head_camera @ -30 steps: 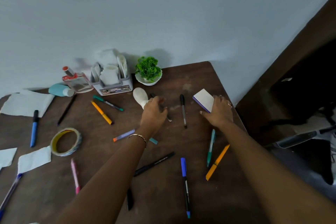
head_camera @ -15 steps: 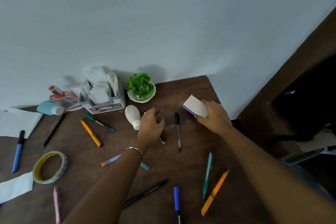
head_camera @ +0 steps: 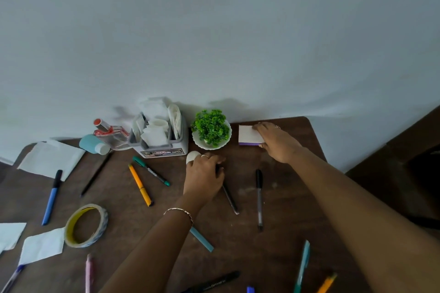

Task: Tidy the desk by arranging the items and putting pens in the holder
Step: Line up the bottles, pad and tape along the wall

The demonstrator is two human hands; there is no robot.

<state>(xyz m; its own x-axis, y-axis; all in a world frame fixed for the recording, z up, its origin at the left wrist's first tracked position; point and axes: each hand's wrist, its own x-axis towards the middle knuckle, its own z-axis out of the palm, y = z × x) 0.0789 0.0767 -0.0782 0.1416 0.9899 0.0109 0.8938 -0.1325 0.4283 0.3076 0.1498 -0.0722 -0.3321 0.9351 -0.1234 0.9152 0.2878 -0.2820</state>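
Note:
My right hand (head_camera: 276, 140) holds a white notepad with a purple edge (head_camera: 248, 134) flat on the desk, just right of the potted plant (head_camera: 211, 129). Fingers curled, my left hand (head_camera: 204, 173) lies over a black pen (head_camera: 229, 197) and partly covers a white egg-shaped object (head_camera: 192, 156). The grey pen holder (head_camera: 162, 147) stands by the wall, stuffed with white paper. Loose on the desk lie a green marker (head_camera: 151, 171), an orange pen (head_camera: 140, 185), another black pen (head_camera: 259, 197), a blue pen (head_camera: 51, 197) and several more near the front edge.
A tape roll (head_camera: 85, 225) lies front left among white paper pieces (head_camera: 41, 246). A larger sheet (head_camera: 51, 157), a teal bottle (head_camera: 91, 144) and a clear bottle with a red cap (head_camera: 110, 134) sit left of the holder. The desk (head_camera: 285, 197) ends close on the right.
My right hand lifted the notepad from the desk's right side, carried it back and set it flat beside the plant. My left hand stayed by the white object. The view tilted upward.

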